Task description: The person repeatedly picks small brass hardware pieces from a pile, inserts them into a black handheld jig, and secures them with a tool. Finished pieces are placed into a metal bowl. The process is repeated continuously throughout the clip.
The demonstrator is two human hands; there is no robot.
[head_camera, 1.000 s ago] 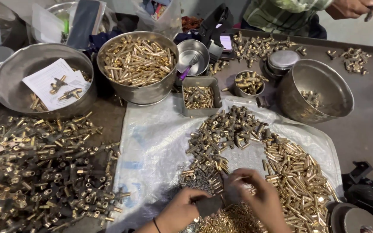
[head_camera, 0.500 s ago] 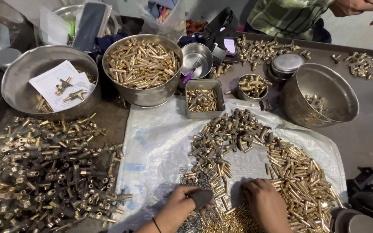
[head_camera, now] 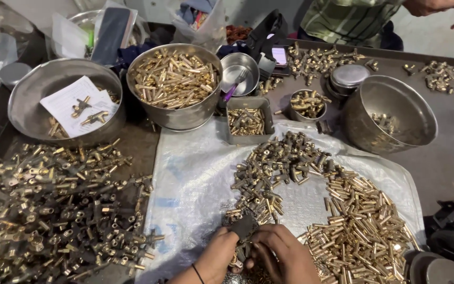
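My left hand [head_camera: 218, 253] and my right hand [head_camera: 285, 255] are together at the bottom middle, over a white plastic sheet [head_camera: 195, 179]. Between them they grip a small dark block-like tool [head_camera: 241, 227] and small brass parts; what exactly each finger holds is hidden. A curved heap of brass tubes and fittings [head_camera: 337, 210] lies on the sheet just beyond and right of the hands. A thin dark band circles my left wrist.
A big pile of brass fittings [head_camera: 48, 210] covers the left. Behind stand steel bowls: one with paper [head_camera: 64, 102], one full of brass pieces [head_camera: 174, 84], a tilted one [head_camera: 390, 113], small tins [head_camera: 247, 121]. Another person's torso and hand [head_camera: 437, 6] are at the far edge.
My hands separated for a moment and have come back together around the dark tool. The view has shifted slightly closer to the bowls.
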